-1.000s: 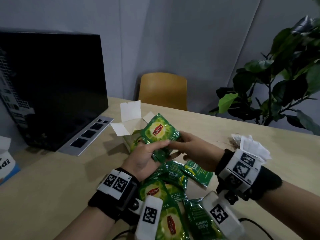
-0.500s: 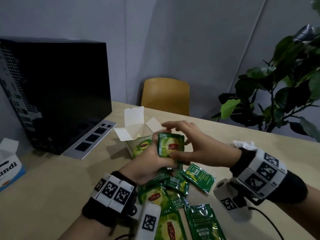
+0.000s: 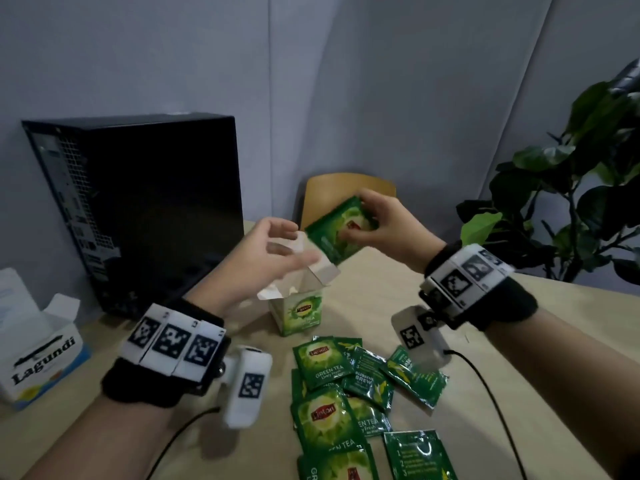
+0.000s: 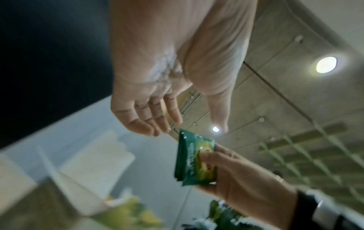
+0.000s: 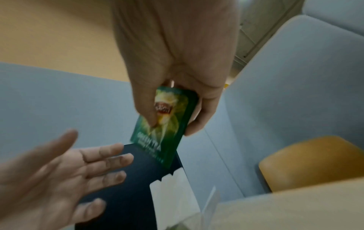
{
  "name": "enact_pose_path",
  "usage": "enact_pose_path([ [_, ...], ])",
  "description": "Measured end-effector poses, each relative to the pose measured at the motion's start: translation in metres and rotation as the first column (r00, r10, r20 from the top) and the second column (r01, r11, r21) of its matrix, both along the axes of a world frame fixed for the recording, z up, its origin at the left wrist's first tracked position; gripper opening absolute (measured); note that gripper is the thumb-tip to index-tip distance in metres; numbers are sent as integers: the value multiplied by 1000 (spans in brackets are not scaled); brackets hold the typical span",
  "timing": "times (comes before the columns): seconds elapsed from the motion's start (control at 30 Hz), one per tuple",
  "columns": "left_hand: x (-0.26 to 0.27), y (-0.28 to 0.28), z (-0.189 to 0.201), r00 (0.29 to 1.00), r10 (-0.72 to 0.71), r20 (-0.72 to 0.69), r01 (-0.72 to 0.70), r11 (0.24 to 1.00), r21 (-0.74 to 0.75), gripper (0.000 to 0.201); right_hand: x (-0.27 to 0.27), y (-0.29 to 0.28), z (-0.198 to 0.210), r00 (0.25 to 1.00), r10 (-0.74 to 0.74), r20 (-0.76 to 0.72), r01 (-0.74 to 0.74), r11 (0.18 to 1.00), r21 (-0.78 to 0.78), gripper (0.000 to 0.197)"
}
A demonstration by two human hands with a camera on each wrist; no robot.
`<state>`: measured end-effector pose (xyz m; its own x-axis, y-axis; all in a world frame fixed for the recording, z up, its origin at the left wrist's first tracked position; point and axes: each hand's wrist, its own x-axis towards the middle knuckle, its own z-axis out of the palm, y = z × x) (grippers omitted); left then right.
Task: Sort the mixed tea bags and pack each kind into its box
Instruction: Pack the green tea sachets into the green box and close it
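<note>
**Dropping the green tea sachets into their box**

Pinched between thumb and fingers of the right hand [image 3: 384,226], a small stack of green tea sachets [image 3: 341,230] hangs tilted in the air just above the open green tea box [image 3: 299,311]. The wrist views suggest more than one sachet in that pinch, edges roughly aligned. The left hand [image 3: 266,251] hovers beside them with fingers spread and holding nothing, right over the box's raised white flaps [image 3: 322,271].

As I read it, the step in hand is getting this stack down through the mouth of the box. To do it well, the sachets should be turned upright so their narrow edge goes in first, square with the opening. The free hand would be best used holding the flaps back or steadying the light carton, which could easily tip or slide on the tabletop [image 3: 398,289]. Letting go only once the lower edges are inside the walls should keep the stack from fanning out.

Nearer the person, a loose heap of mixed sachets [image 3: 349,386] remains on the tabletop, lighter green ones overlapping darker ones, so plenty of sorting is left. A white Lagundi box [image 3: 41,358] stands open well to the left, beside a black computer case [image 3: 145,209].
</note>
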<state>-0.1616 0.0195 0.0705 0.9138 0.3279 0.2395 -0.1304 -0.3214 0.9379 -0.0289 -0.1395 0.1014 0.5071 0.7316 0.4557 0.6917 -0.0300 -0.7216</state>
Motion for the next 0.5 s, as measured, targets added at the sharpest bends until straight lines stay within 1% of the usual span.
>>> enact_pose_path([
  [0.03, 3, 7, -3, 999, 50, 8, -50, 997, 61, 49, 4, 8, -5, 997, -59, -49, 62, 997, 55, 35],
  [0.07, 6, 11, -6, 999, 50, -20, -47, 990, 135, 40, 8, 17, -11, 988, -94, -121, 104, 991, 83, 32],
  [0.1, 8, 14, -10, 996, 16, -90, 7, 968, 249, 37, 10, 26, -17, 974, -109, -201, 129, 988, 88, 27],
  [0.13, 11, 17, -16, 979, -17, -203, 98, 914, 393, 39, 11, 35, -24, 959, -118, -257, 139, 988, 64, 23],
  [0.17, 14, 19, -23, 945, -18, -327, 197, 828, 525, 43, 10, 42, -31, 953, -131, -274, 139, 990, 11, 23],
  [0.2, 18, 20, -29, 911, 20, -412, 269, 728, 631, 46, 9, 47, -38, 960, -146, -240, 133, 989, -69, 27],
  [0.23, 20, 22, -34, 896, 75, -437, 292, 643, 708, 43, 8, 52, -44, 976, -148, -157, 123, 979, -160, 30],
  [0.27, 23, 24, -38, 906, 116, -407, 268, 587, 764, 37, 6, 54, -48, 991, -124, -41, 111, 964, -243, 29],
  [0.3, 24, 26, -41, 925, 136, -355, 220, 573, 790, 29, 5, 56, -51, 994, -78, 78, 99, 946, -309, 28],
  [0.33, 25, 27, -44, 945, 138, -296, 161, 590, 791, 23, 4, 57, -52, 986, -27, 165, 87, 927, -366, 27],
  [0.4, 26, 28, -48, 975, 121, -188, 68, 640, 765, 11, 3, 58, -48, 964, 56, 260, 76, 880, -469, 27],
  [0.47, 25, 27, -51, 986, 132, -101, -17, 686, 727, 25, 0, 60, -42, 944, 123, 305, 77, 819, -569, 26],
  [0.5, 24, 26, -51, 986, 148, -79, -48, 704, 709, 32, -2, 61, -40, 934, 157, 322, 80, 785, -614, 27],
])
